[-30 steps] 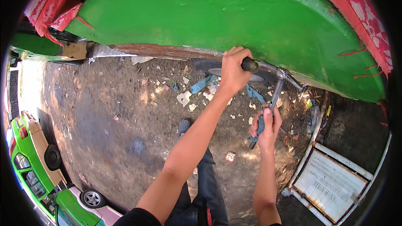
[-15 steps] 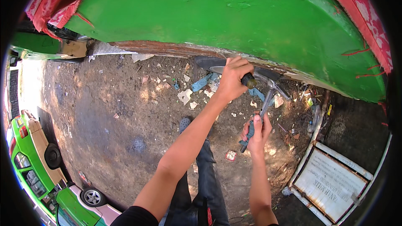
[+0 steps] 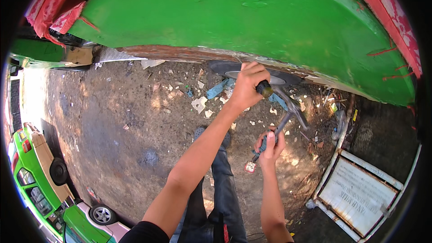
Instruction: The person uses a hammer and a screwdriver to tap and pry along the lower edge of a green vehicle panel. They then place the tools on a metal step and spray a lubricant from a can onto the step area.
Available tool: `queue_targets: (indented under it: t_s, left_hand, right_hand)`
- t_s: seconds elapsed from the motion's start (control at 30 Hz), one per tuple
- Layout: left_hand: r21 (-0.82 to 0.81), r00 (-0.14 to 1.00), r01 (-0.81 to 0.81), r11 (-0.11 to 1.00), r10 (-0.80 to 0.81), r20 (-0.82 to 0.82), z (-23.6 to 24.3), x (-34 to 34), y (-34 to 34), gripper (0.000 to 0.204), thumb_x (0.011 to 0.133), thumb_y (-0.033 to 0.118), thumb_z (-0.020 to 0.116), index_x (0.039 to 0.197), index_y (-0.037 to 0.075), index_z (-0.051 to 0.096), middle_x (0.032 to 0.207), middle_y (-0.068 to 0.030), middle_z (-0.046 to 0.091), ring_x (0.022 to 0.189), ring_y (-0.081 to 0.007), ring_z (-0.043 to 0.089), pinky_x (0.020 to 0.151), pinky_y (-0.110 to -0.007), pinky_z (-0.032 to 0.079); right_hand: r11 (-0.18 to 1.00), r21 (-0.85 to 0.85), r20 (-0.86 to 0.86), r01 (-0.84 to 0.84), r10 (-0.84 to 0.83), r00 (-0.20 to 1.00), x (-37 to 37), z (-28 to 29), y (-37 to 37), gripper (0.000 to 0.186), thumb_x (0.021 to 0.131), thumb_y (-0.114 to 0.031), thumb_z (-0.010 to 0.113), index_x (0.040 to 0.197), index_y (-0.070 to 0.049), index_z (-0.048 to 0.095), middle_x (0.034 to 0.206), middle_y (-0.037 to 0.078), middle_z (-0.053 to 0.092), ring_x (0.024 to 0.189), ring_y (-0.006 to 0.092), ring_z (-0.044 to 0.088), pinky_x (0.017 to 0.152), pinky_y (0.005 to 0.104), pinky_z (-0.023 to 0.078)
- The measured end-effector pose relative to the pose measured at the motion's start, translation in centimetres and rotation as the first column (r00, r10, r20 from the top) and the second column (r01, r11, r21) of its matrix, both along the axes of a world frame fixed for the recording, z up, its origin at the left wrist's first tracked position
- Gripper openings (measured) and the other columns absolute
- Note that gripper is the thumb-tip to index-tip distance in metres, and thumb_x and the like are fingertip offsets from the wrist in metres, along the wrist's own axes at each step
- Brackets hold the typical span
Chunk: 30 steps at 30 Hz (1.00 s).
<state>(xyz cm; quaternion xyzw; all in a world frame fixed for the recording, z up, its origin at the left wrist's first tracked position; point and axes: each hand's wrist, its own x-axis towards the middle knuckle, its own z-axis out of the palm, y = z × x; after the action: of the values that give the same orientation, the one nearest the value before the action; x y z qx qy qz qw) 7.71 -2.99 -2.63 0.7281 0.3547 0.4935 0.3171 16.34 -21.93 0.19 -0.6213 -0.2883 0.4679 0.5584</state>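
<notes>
My left hand (image 3: 249, 85) is closed round a tool with a dark, round-ended handle (image 3: 264, 89), pressed up near the lower edge of a green car body panel (image 3: 234, 13). The working end of that tool is hidden behind my hand and the panel. In my right hand (image 3: 271, 146) I grip a hammer (image 3: 287, 118) by its teal-wrapped handle. Its metal head stands apart from the handle's butt, lower and to the right. Below the green paint runs a worn, brown-red edge (image 3: 166, 52), and a tyre (image 3: 220, 67) shows beneath it.
Pale flakes (image 3: 199, 104) and blue scraps (image 3: 219, 88) litter the dirt ground. A white framed signboard (image 3: 357, 193) leans at the lower right. Other green cars (image 3: 42, 189) stand at the left. Ragged red cloth (image 3: 56, 4) frames the panel. My legs (image 3: 222, 189) stand below my hands.
The hammer has swung down and tilted further to the right, its head now away from the panel. My right hand has dropped slightly; my left hand stays nearly in place.
</notes>
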Motion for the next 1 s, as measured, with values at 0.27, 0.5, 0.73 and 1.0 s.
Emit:
queue_targets:
  t_s: [0.27, 0.5, 0.73, 1.0]
  left_hand:
    - [-0.039, 1.0, 0.007, 0.999, -0.007, 0.015, 0.1, 0.6, 0.0, 0.026, 0.058, -0.005, 0.072, 0.074, 0.006, 0.055, 0.075, -0.0056, 0.055, 0.079, -0.0278, 0.054, 0.078, -0.039, 0.039]
    - [-0.25, 0.987, -0.151, 0.956, 0.161, 0.023, -7.0, -3.2, -1.4, 0.02, 0.061, -0.009, 0.062, 0.073, 0.004, 0.054, 0.074, -0.0068, 0.056, 0.078, -0.0311, 0.054, 0.074, -0.04, 0.042]
    - [-0.044, 1.0, -0.015, 0.999, 0.015, 0.011, -3.6, -1.3, -3.1, 0.026, 0.058, -0.007, 0.069, 0.076, 0.005, 0.055, 0.082, -0.0051, 0.058, 0.084, -0.0285, 0.054, 0.078, -0.041, 0.04]
    - [0.091, 0.998, -0.001, 0.996, -0.005, 0.065, -2.6, -1.4, -1.3, 0.033, 0.053, -0.007, 0.075, 0.079, 0.003, 0.057, 0.088, -0.0079, 0.057, 0.089, -0.0301, 0.057, 0.08, -0.044, 0.045]
  right_hand:
    - [0.992, 0.121, -0.03, -0.047, 0.051, 0.998, 0.6, -1.4, -1.5, 0.032, 0.104, -0.033, 0.054, 0.109, -0.002, 0.046, 0.065, 0.009, 0.049, 0.045, 0.0142, 0.043, 0.041, 0.0303, 0.036]
    - [0.983, 0.183, -0.077, -0.025, 0.04, 0.996, 0.3, -0.8, -1.8, 0.034, 0.104, -0.034, 0.055, 0.107, -0.001, 0.046, 0.064, 0.008, 0.045, 0.046, 0.0135, 0.043, 0.041, 0.0299, 0.036]
    - [0.995, 0.08, -0.15, 0.056, -0.044, 0.988, 0.0, -1.0, -2.4, 0.034, 0.102, -0.029, 0.058, 0.109, 0.003, 0.05, 0.059, 0.009, 0.051, 0.045, 0.0136, 0.045, 0.043, 0.0291, 0.038]
    - [0.992, 0.063, -0.195, 0.111, -0.096, 0.976, -0.3, -1.1, -3.3, 0.034, 0.102, -0.03, 0.058, 0.107, 0.002, 0.048, 0.059, 0.008, 0.047, 0.046, 0.0133, 0.044, 0.043, 0.0289, 0.037]
